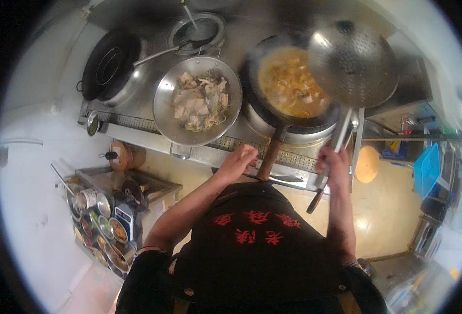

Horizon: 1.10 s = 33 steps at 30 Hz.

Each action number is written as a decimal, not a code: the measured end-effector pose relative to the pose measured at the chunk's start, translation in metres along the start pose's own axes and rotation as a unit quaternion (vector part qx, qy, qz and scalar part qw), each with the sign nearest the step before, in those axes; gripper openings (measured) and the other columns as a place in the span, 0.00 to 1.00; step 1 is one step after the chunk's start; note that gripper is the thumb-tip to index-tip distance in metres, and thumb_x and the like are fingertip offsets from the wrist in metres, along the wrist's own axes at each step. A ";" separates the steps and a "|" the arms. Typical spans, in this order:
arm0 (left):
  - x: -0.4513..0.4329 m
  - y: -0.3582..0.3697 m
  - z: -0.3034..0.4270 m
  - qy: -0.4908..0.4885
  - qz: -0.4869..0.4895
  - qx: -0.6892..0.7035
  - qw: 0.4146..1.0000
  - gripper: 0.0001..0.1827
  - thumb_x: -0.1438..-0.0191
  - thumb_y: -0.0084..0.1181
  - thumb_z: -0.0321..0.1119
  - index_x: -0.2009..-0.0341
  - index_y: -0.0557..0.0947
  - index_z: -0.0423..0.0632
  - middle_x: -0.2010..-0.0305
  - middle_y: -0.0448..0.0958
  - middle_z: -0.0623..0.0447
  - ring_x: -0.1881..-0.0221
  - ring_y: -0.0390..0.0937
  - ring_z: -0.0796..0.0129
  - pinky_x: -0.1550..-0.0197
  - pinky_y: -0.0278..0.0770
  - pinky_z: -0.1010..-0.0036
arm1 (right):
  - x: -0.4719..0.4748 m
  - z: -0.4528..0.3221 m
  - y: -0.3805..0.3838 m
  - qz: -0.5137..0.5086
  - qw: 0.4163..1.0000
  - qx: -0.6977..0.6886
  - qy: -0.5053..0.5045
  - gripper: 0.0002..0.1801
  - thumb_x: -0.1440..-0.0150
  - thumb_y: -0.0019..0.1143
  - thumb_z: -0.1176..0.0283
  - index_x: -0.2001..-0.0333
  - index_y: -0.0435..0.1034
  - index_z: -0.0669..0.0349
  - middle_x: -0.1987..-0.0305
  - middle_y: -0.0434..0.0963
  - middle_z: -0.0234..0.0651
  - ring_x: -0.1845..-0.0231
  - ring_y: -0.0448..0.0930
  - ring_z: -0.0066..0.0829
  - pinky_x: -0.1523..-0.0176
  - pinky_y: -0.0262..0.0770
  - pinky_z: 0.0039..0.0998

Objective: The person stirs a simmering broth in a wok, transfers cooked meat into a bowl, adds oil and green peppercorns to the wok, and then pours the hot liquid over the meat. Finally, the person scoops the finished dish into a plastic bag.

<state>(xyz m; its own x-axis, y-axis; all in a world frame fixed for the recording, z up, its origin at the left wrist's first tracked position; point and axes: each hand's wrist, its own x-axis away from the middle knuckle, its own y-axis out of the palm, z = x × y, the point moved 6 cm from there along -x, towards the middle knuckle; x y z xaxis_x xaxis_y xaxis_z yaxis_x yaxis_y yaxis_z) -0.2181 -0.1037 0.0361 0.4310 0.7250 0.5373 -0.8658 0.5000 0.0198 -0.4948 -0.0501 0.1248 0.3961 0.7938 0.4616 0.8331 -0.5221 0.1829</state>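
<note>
My right hand [335, 163] grips the metal handle of a large perforated strainer [352, 66], its bowl raised over the right side of a wok. The wok [250, 84] sits on the burner and holds a steaming orange-yellow broth [293, 84] with pale pieces. Its wooden handle [272, 153] points towards me. My left hand [239, 163] hovers just left of that handle, fingers loosely curled; whether it touches anything is unclear. Beyond it, left of the wok, a steel basin [162, 114] contains pale cooked slices [191, 106] and greens. A wooden-ended handle [315, 202] shows below my right hand.
A black wok [111, 70] leans at the far left. Behind the basin, a ladle [158, 55] rests across a round pot [219, 27]. Bowls of ingredients [105, 227] crowd the left side table. A blue plastic basket [427, 170] is at right, near a round wooden board [367, 164].
</note>
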 end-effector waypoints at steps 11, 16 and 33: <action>-0.042 0.082 -0.033 -0.189 -0.137 0.215 0.948 0.08 0.44 0.60 0.35 0.65 0.74 0.50 0.76 0.72 0.59 0.79 0.70 0.72 0.78 0.69 0.71 | 0.021 0.027 -0.099 0.013 0.998 0.045 -0.034 0.14 0.43 0.52 0.76 0.54 0.60 0.61 0.81 0.67 0.31 0.88 0.66 0.21 0.86 0.64 0.24; -0.054 0.085 -0.050 -0.111 -0.124 0.149 0.975 0.09 0.47 0.61 0.34 0.70 0.75 0.46 0.81 0.71 0.58 0.83 0.69 0.72 0.81 0.70 0.73 | 0.043 0.022 -0.073 0.008 0.996 0.085 -0.009 0.11 0.44 0.49 0.78 0.58 0.60 0.61 0.82 0.64 0.29 0.89 0.65 0.19 0.87 0.62 0.24; -0.070 0.084 -0.068 -0.091 -0.119 0.109 0.983 0.12 0.47 0.61 0.36 0.77 0.73 0.50 0.83 0.71 0.57 0.84 0.70 0.72 0.83 0.69 0.74 | 0.059 0.019 -0.041 0.002 0.969 0.227 -0.102 0.08 0.43 0.49 0.78 0.60 0.63 0.62 0.83 0.66 0.28 0.89 0.65 0.17 0.87 0.61 0.21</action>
<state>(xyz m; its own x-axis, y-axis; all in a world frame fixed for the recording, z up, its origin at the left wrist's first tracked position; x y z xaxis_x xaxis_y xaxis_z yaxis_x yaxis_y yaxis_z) -0.3039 -0.0805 -0.0568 0.5925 0.4933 0.6369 -0.7883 0.5180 0.3321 -0.4984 0.0243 0.1286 0.4295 0.8609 0.2726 0.8969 -0.3713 -0.2404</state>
